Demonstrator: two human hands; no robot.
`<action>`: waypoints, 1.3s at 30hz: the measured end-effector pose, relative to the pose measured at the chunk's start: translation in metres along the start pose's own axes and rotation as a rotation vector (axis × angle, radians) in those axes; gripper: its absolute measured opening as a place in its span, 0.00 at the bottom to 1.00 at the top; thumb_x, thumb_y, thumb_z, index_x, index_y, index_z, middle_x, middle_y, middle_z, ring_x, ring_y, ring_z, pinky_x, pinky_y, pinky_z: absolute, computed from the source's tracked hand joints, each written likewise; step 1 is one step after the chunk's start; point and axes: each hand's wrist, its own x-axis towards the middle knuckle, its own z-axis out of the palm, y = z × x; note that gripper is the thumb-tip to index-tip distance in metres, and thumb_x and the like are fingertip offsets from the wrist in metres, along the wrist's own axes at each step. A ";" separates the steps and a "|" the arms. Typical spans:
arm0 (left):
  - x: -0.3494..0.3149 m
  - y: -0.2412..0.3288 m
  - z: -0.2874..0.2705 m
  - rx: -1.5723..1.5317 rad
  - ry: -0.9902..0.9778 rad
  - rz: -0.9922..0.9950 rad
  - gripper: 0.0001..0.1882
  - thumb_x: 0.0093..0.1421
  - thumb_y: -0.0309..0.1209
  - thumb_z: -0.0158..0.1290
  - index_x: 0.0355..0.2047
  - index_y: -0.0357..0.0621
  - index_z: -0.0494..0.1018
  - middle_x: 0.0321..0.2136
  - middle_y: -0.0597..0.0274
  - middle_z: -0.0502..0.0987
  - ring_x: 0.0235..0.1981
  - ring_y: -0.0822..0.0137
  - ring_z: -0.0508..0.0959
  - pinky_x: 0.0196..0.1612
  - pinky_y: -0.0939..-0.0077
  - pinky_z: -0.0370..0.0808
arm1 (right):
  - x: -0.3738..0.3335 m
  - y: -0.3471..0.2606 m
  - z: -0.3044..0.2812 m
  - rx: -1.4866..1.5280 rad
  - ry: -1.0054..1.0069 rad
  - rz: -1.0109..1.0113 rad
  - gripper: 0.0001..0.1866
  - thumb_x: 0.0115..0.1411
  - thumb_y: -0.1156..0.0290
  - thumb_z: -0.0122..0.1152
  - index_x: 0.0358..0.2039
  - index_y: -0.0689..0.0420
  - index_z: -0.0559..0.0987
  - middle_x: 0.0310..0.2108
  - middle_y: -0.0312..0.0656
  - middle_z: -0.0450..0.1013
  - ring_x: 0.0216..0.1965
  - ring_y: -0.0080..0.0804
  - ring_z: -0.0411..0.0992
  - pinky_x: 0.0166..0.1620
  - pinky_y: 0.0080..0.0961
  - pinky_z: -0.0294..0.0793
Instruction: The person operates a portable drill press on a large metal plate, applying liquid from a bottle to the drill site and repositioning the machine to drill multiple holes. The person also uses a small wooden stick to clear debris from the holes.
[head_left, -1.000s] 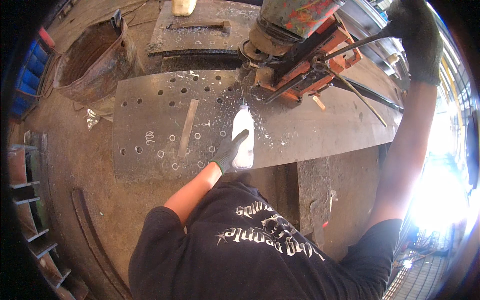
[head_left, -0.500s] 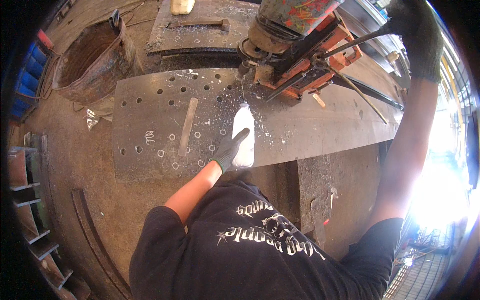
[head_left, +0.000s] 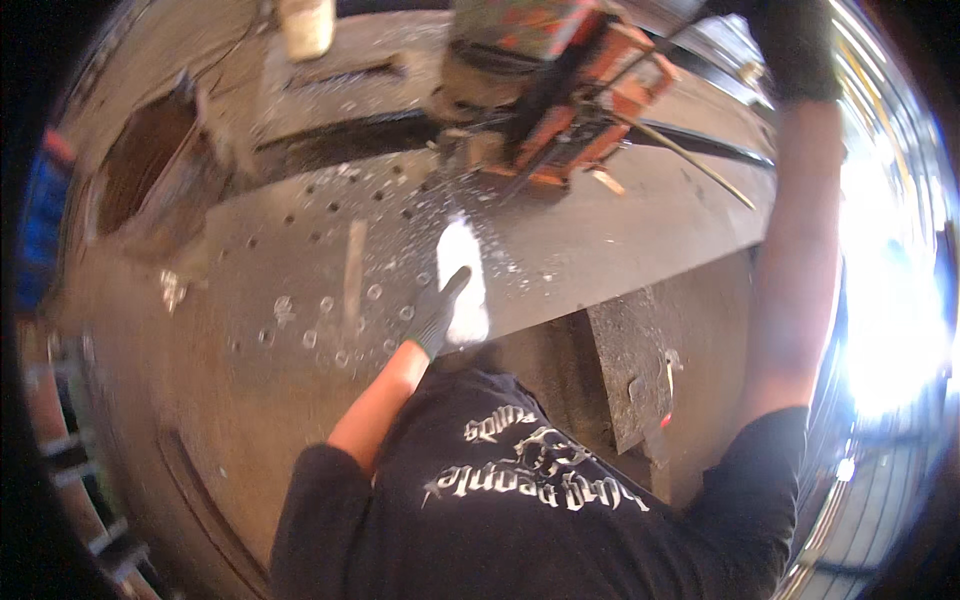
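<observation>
My left hand (head_left: 436, 308), in a dark knitted glove, is wrapped round a white squeeze bottle (head_left: 463, 275), thumb across its front. The bottle's narrow end points at the drilling spot, above the steel plate (head_left: 590, 245). Beyond it stands a drill machine with a worn grey motor body (head_left: 510, 45) and an orange frame (head_left: 590, 105). My right arm reaches up at the right, and my gloved right hand (head_left: 795, 50) is closed on the drill's feed lever (head_left: 675, 35); its fingers are dark and partly cut off by the picture's top edge.
Drilled holes, chalk circles and a flat metal strip (head_left: 354, 270) are on the plate's left part, with pale shavings around the drill. A hammer (head_left: 345, 72) and a pale container (head_left: 306, 28) lie beyond. A rusty bin (head_left: 150, 160) stands at left.
The whole view has shifted and blurred, so the plate and drill appear further left and higher. Both hands keep their hold; neither clearly moves relative to the drill.
</observation>
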 end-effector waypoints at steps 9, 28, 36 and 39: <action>-0.019 0.033 0.005 0.278 0.090 0.495 0.49 0.55 0.44 0.72 0.70 0.36 0.62 0.60 0.51 0.75 0.59 0.54 0.77 0.61 0.58 0.75 | 0.024 -0.050 -0.014 1.330 -0.302 0.528 0.15 0.75 0.61 0.53 0.33 0.54 0.78 0.25 0.29 0.69 0.24 0.20 0.66 0.30 0.23 0.74; 0.015 0.038 0.142 0.795 -0.470 0.753 0.34 0.56 0.32 0.71 0.62 0.43 0.71 0.54 0.61 0.81 0.54 0.66 0.81 0.58 0.66 0.78 | 0.009 -0.015 -0.008 0.944 -0.355 0.313 0.31 0.57 0.39 0.67 0.44 0.57 0.89 0.33 0.45 0.85 0.28 0.39 0.83 0.41 0.35 0.83; -0.004 0.044 0.176 0.873 -0.394 0.757 0.34 0.57 0.30 0.69 0.63 0.42 0.69 0.55 0.59 0.81 0.54 0.65 0.81 0.57 0.66 0.78 | 0.007 -0.012 -0.002 0.770 -0.427 0.209 0.29 0.57 0.39 0.61 0.45 0.49 0.90 0.42 0.47 0.85 0.45 0.48 0.84 0.51 0.43 0.81; 0.017 0.043 0.142 0.918 -0.344 0.740 0.37 0.56 0.29 0.70 0.64 0.41 0.68 0.57 0.55 0.79 0.57 0.62 0.79 0.60 0.65 0.76 | 0.026 -0.027 0.012 0.766 -0.340 0.124 0.28 0.58 0.41 0.60 0.43 0.50 0.90 0.42 0.48 0.85 0.44 0.50 0.84 0.50 0.45 0.81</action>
